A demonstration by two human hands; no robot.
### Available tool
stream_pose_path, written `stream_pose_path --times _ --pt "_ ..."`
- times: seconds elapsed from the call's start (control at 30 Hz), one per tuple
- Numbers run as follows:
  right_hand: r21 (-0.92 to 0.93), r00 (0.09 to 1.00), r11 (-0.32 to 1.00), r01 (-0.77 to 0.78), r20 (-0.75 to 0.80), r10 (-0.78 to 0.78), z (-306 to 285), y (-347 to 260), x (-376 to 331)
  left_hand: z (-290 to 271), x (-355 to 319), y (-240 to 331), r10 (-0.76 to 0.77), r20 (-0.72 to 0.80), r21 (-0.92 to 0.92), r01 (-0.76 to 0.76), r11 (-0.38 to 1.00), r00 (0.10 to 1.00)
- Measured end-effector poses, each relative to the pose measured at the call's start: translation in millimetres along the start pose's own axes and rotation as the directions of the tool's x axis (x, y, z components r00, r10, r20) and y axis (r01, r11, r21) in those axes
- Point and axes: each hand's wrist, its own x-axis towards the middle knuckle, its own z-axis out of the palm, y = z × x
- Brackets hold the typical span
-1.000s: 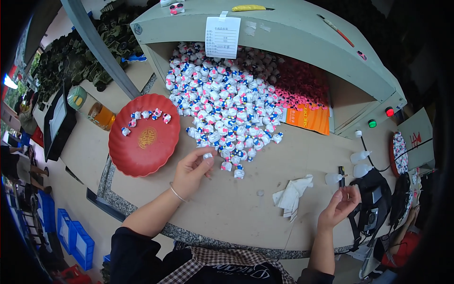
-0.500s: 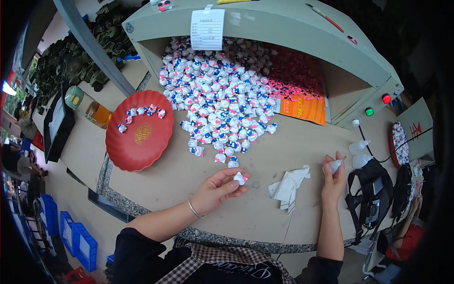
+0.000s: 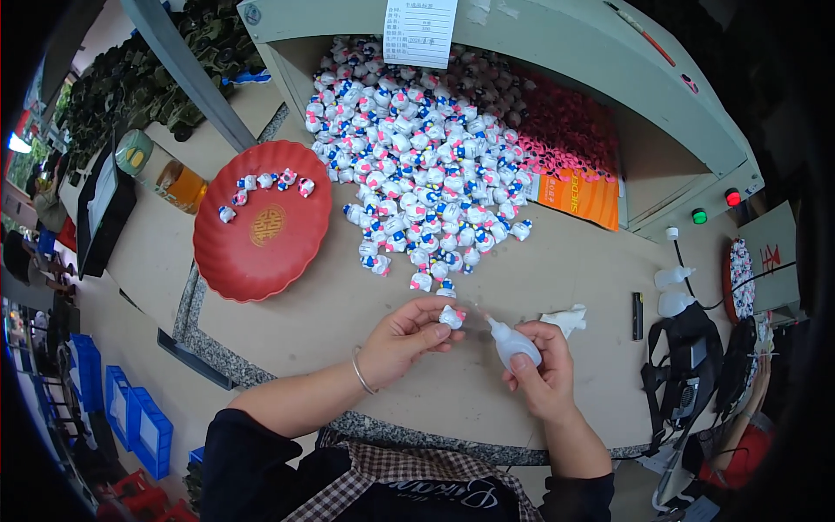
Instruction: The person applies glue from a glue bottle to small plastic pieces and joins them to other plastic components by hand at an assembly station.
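Note:
Between the thumb and fingers of my left hand point(image 3: 410, 341) is a small white figurine point(image 3: 450, 317) with a pink patch. My right hand point(image 3: 544, 370) is closed round a squeeze bottle point(image 3: 513, 344) of translucent plastic. Its thin nozzle tip points up and left toward the figurine, a small gap apart from it. Just beyond my left hand a large heap of white, blue and pink figurines point(image 3: 417, 165) spreads out of a grey-green cabinet. Behind my right hand lies a crumpled white cloth point(image 3: 565, 320), partly hidden.
A red scalloped plate point(image 3: 287, 270) with several figurines stands at the left. Pink small parts point(image 3: 565, 143) and an orange packet point(image 3: 578, 200) lie inside the cabinet point(image 3: 678, 130). To the right are a black bag point(image 3: 683, 370), a black stick-like object point(image 3: 637, 315) and more plastic bottles point(image 3: 674, 303).
My right hand has moved left with the squeeze bottle, bringing its nozzle close to the figurine. My left hand still holds the figurine. The whole view has shifted slightly.

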Motion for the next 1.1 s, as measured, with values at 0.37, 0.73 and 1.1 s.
stream_pose_path --times 0.37,0.73,1.1 --pt "-0.032 0.945 0.965 0.259 -0.199 -0.26 2.0 15.7 1.0 -2.6 3.2 -4.7 -0.002 0.004 -0.029 0.002 1.0 1.0" --pt "-0.357 0.913 0.883 0.306 -0.152 -0.378 -0.6 28.1 0.2 -3.4 3.9 -3.8 -0.013 -0.007 -0.033 0.013 0.999 1.0" --pt "-0.42 0.913 0.858 0.295 -0.14 -0.383 -0.2 28.1 1.5 -2.4 3.5 -2.3 -0.004 -0.002 -0.02 0.004 1.0 1.0"
